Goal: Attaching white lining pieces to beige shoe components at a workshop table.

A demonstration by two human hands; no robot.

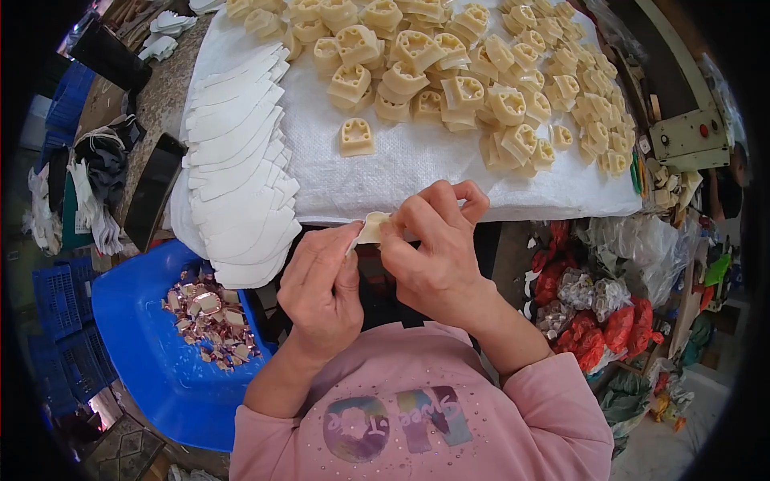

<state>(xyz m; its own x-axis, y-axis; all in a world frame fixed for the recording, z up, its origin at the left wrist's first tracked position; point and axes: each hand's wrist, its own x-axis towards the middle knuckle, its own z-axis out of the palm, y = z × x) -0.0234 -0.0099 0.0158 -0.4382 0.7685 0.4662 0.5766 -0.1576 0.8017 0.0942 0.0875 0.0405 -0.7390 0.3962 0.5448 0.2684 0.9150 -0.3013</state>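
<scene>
Head view: left hand (322,290) and right hand (435,250) are pinching a cream piece (371,231) near the white cloth (409,172), open beyond its near edge. The piece's curved rim is facing clothward, long axis unclear.

Around us we see a blue tub (136,337) at eight o'clock, blue crates (58,301) near nine, a greenish box (682,146) with a red button (704,130) past two, and red bags (619,325) near four.
</scene>
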